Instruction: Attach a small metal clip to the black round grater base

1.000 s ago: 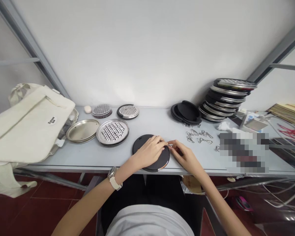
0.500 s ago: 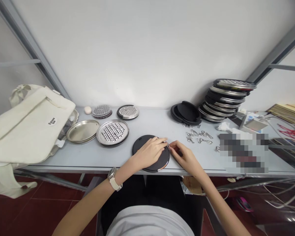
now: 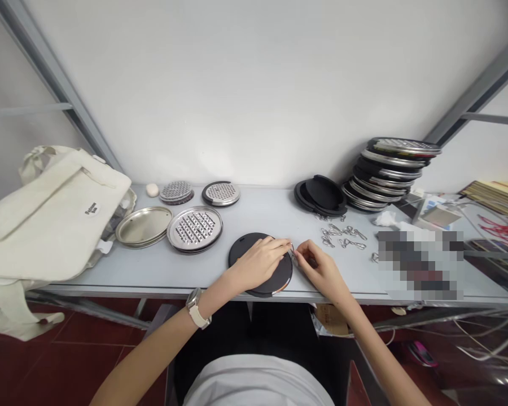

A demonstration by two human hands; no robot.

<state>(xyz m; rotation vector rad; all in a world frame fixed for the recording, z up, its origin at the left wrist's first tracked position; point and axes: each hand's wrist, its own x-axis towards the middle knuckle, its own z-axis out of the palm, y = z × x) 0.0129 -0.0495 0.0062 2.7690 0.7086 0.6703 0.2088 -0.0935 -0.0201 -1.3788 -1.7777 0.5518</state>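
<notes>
A round black disc (image 3: pixel 249 254) lies at the front edge of the grey table (image 3: pixel 262 217). My left hand (image 3: pixel 258 262) rests on top of it with the fingers bent, pressing it down near its right rim. My right hand (image 3: pixel 319 268) sits just right of the disc, fingers pinched on a small metal clip (image 3: pixel 292 248) at the disc's rim. Both sets of fingertips meet at that spot. A loose heap of similar metal clips (image 3: pixel 342 235) lies a little further right.
Perforated metal discs (image 3: pixel 195 227) and a plain metal plate (image 3: pixel 143 225) lie left of centre, two smaller ones (image 3: pixel 220 192) behind. Black lids (image 3: pixel 320 194) and a tall leaning stack of discs (image 3: pixel 387 172) stand back right. A cream bag (image 3: pixel 46 214) fills the left end. Cables clutter the right.
My right hand has curled in and shifted slightly up toward the disc's rim; the left fingertips have moved slightly right. The disc has stayed put.
</notes>
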